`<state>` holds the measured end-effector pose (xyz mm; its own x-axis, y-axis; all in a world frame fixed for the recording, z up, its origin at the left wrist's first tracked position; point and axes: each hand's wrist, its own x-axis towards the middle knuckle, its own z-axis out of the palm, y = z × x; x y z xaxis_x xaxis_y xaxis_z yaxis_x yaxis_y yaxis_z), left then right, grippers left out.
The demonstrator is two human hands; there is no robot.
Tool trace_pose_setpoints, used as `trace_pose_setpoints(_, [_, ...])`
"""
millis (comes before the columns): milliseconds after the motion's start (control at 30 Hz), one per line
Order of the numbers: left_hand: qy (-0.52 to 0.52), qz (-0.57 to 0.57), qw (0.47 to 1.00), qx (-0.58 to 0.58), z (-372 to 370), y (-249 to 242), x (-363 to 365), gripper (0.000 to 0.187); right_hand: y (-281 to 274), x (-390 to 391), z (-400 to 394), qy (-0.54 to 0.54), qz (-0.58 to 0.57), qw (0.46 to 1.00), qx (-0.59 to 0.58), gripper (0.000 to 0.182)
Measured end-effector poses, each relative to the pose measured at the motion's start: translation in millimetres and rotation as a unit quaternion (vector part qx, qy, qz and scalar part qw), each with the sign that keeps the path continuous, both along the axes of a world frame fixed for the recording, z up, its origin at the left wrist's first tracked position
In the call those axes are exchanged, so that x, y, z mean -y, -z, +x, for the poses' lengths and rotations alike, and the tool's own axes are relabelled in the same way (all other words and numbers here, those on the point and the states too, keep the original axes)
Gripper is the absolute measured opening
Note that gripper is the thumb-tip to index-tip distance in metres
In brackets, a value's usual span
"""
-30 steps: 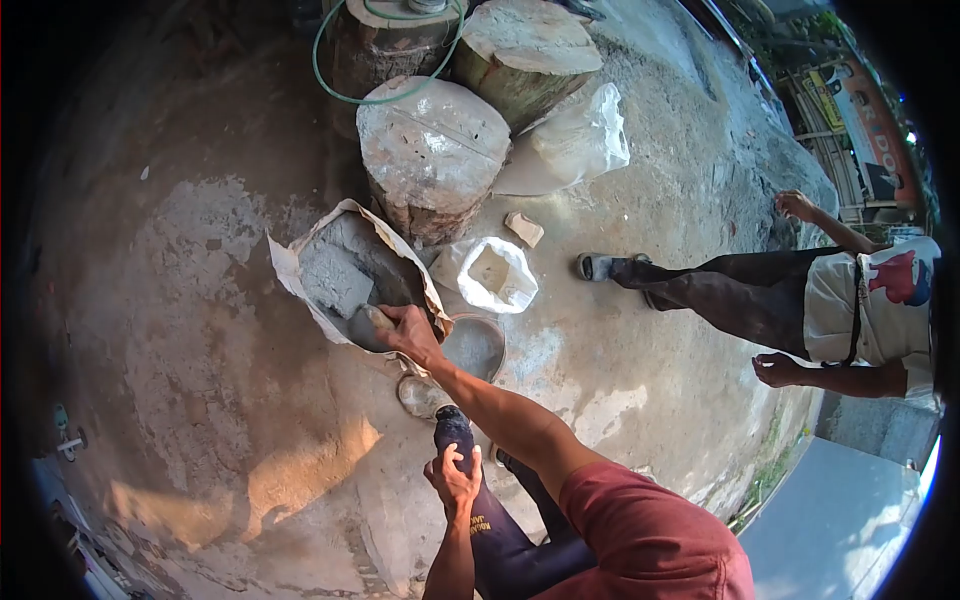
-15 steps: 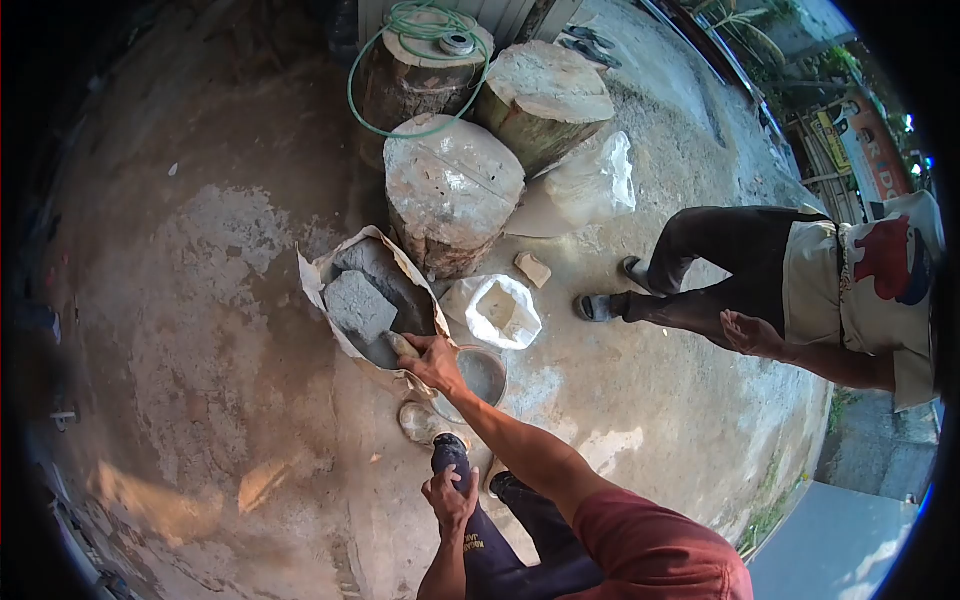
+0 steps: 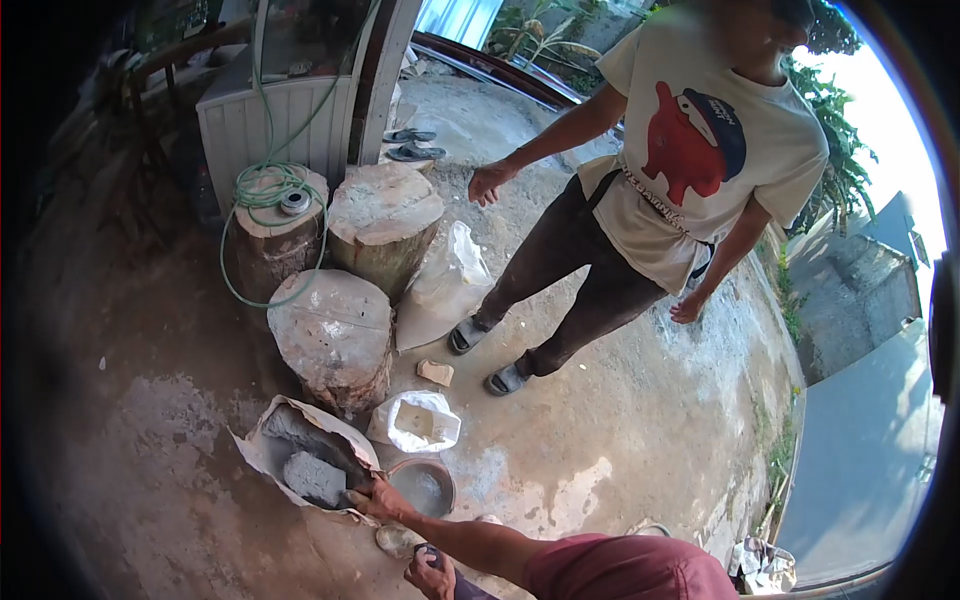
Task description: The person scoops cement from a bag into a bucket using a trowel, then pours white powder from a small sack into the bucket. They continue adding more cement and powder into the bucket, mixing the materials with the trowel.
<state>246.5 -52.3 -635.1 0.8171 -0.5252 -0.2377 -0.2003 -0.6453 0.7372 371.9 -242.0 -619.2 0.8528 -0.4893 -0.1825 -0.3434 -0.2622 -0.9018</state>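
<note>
My right hand (image 3: 382,499) is closed around the handle of a trowel at the mouth of an open paper sack (image 3: 262,452). A thick heap of grey powder (image 3: 316,478) covers the trowel's blade, inside the sack. Beside my right wrist, a round basin (image 3: 448,492) holds grey material. My left hand (image 3: 431,573) holds no object; it rests on my dark-trousered knee with its fingers apart and bent over it. A white sack (image 3: 448,428) with a rolled-down rim and pale contents stands just past the basin.
Several cut logs (image 3: 330,325) stand behind the sacks, one with a green hose (image 3: 275,190) coiled on top. A taller white sack (image 3: 445,290) leans by them. A brick piece (image 3: 435,373) lies near a standing person (image 3: 600,240). A pale rounded object (image 3: 398,541) sits below the basin.
My view has tilted up, so the scene sits lower and the other person shows more fully, now facing me with arms apart. My right hand stays on the trowel at the sack.
</note>
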Motion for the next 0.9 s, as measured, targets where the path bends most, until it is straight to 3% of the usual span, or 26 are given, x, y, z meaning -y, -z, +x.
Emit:
trace_pose_setpoints(67, [0.03,0.01,0.999,0.016,2.8,5.2,-2.7,0.046,1.6,-6.5,-0.2,0.008,-0.029,1.0,-0.006,0.042])
trace_pose_setpoints(133, [0.071,0.025,0.997,0.028,3.4,9.2,-12.0,0.054,3.2,-9.8,-4.5,0.016,0.05,0.994,-0.094,0.043])
trace_pose_setpoints(233, [0.118,0.046,0.991,0.043,11.8,11.0,-21.6,0.065,20.5,-14.7,-2.7,0.043,0.007,0.99,-0.134,0.046])
trace_pose_setpoints(333, [0.079,0.038,0.996,0.012,32.9,2.0,-14.8,0.059,1.4,-11.2,-0.9,0.031,0.011,0.988,-0.151,0.049])
trace_pose_setpoints(567, [0.031,-0.016,0.999,-0.033,88.8,-66.3,-38.1,0.049,29.2,-22.9,8.3,0.05,-0.03,0.976,-0.21,0.04])
trace_pose_setpoints(600, [0.034,-0.006,0.999,-0.028,95.3,-61.7,-45.2,0.049,18.9,-18.9,7.4,0.047,-0.035,0.973,-0.224,0.039])
trace_pose_setpoints(667, [0.016,0.115,0.99,-0.083,105.5,-50.7,-77.5,0.046,13.8,-22.0,-5.7,0.061,0.004,0.967,-0.246,0.037])
trace_pose_setpoints(700, [0.01,0.101,0.993,-0.062,106.5,-54.9,-97.1,0.047,-39.6,-16.4,-5.1,0.014,-0.042,0.954,-0.298,0.037])
trace_pose_setpoints(767, [-0.016,0.102,0.994,-0.028,118.9,-71.5,-124.9,0.049,-36.2,-19.2,-30.9,0.044,-0.063,0.963,-0.256,0.041])
trace_pose_setpoints(800, [-0.038,0.122,0.989,-0.07,124.7,-80.7,-137.3,0.05,-10.5,-21.0,-49.5,0.061,-0.074,0.963,-0.251,0.045])
trace_pose_setpoints(900, [-0.034,0.189,0.977,-0.098,142.2,-83.4,-170.9,0.05,-81.6,-21.7,-103.7,0.188,0.016,0.963,-0.191,0.055])
